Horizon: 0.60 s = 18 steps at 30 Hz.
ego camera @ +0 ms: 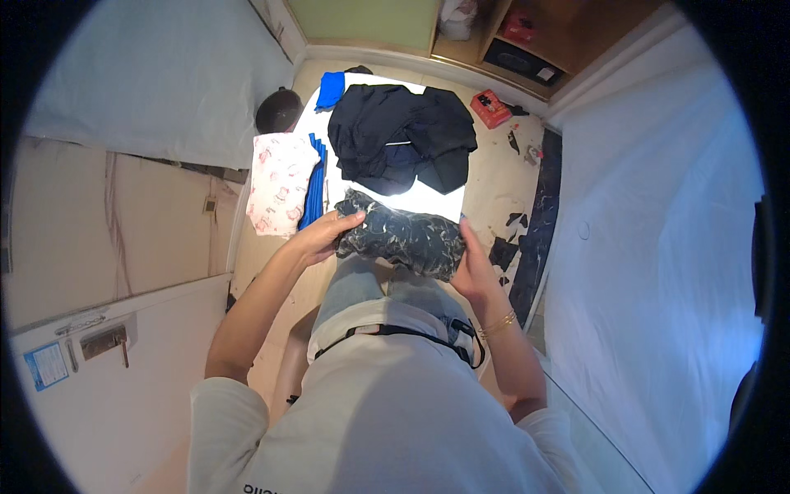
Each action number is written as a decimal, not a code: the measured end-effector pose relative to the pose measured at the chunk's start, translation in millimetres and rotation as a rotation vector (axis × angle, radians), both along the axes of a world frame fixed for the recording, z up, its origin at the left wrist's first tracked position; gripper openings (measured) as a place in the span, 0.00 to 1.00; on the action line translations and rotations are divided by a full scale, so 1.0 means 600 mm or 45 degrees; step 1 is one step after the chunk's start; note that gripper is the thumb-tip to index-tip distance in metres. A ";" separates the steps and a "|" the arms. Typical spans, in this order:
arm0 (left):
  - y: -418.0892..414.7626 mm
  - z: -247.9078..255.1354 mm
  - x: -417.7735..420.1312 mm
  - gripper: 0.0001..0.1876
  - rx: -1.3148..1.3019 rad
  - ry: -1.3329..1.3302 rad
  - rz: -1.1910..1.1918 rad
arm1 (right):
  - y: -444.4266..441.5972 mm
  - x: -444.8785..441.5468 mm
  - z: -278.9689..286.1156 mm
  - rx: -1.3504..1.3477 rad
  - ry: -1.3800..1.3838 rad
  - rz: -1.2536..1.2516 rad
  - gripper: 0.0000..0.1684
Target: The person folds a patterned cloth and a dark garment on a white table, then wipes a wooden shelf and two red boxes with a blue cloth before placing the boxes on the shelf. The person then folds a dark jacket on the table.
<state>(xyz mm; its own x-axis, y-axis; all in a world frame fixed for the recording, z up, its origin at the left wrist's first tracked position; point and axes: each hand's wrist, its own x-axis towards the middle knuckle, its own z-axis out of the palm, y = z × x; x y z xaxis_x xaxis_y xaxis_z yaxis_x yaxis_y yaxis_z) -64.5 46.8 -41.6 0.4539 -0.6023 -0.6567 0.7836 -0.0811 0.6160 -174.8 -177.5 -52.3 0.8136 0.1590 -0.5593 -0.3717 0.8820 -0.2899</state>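
Between my two hands is a bundle of black cloth with a white marbled pattern, held above my lap at the near edge of a white table. My left hand grips its left end, thumb on top. At the right end, my right hand has hold of it, the fingers mostly hidden behind. Just beyond lies a crumpled heap of black clothing. To the left rest a pink printed folded cloth and a blue pleated cloth.
A smaller blue cloth lies at the table's far left corner, near a dark round bin. On the floor at right are a red box and black scraps. A wooden cabinet stands behind; white sheeting hangs at right.
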 end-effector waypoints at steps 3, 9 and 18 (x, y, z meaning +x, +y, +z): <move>-0.011 0.002 0.015 0.21 0.101 -0.030 -0.004 | -0.003 0.019 0.000 -0.084 -0.076 0.139 0.20; -0.055 0.038 0.086 0.19 0.074 -0.286 0.072 | -0.048 0.114 0.038 -0.488 -0.138 0.069 0.12; -0.063 0.058 0.141 0.25 0.061 -1.001 -0.019 | -0.074 0.161 0.085 -0.732 -0.413 -0.082 0.16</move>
<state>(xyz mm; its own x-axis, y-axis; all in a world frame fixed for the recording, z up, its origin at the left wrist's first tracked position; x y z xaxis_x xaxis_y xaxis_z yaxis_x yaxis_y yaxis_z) 20.2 8.9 -6.7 0.7879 -0.5913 -0.1720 0.1183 -0.1288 0.9846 -78.0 -222.0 -1.2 0.9530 -0.1459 -0.2654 -0.1380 0.5710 -0.8093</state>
